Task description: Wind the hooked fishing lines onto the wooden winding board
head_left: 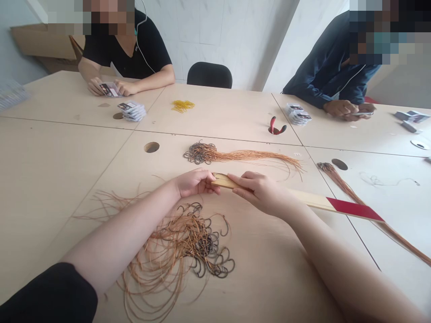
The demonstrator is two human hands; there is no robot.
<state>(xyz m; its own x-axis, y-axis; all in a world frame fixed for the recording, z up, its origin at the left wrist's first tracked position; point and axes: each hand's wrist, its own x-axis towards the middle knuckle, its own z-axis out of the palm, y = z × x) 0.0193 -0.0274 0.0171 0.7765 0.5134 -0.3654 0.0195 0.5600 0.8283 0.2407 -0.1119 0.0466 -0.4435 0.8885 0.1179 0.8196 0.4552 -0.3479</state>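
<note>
Left hand (pixel 197 183), right hand (pixel 259 193), both clamped on one red-tipped wooden slat (pixel 313 201); three bunches of corded fishhooks (pixel 191 242) nearby!

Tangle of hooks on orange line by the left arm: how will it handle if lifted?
The tangle of hooks on orange line will probably lift as one snagging mass, since the curved hooks interlock. The thin lines look floppy and would likely droop, as they curl loosely on the table.
</note>
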